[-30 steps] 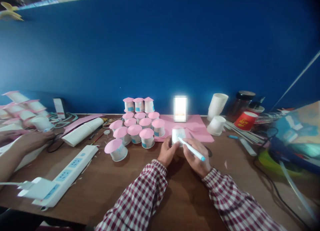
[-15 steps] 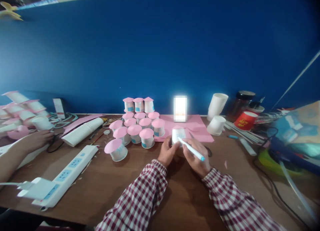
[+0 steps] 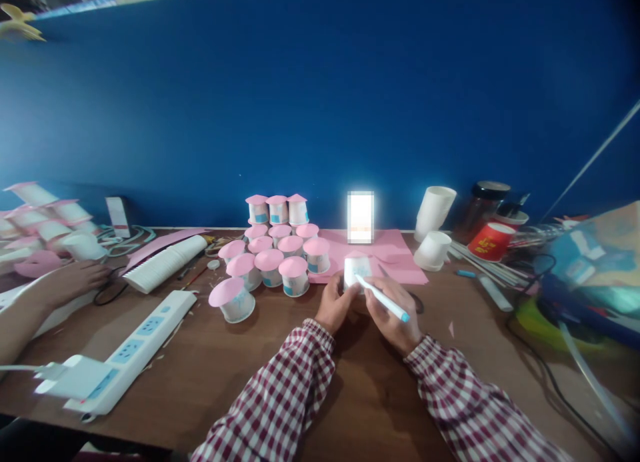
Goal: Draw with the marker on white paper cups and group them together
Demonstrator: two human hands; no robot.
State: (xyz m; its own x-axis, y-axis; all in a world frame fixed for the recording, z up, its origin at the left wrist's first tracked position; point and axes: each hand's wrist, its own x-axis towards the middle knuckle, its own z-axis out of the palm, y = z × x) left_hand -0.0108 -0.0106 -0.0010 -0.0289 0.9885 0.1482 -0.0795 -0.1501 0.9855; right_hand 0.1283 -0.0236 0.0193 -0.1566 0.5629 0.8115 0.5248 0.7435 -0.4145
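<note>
My left hand [image 3: 334,303] is closed around a small white paper cup [image 3: 357,269] and holds it just above the brown table [image 3: 210,362]. My right hand [image 3: 394,310] grips a white pen with a blue cap [image 3: 384,299]; the pen's tip rests on the side of the cup. Both sleeves are red-and-white check. Behind the cup lies a pink paper sheet [image 3: 387,252].
Several pink-lidded cups [image 3: 273,245] are stacked left of my hands. A white power strip [image 3: 125,352] lies at the left. Another person's hand [image 3: 67,279] rests at the far left near more cups. White cup stacks [image 3: 434,219], a red cup [image 3: 493,241] and cables sit at the right.
My hands and the cup have stayed in place. The other person's hand at the far left has shifted slightly, and a pink piece now shows beside it.
</note>
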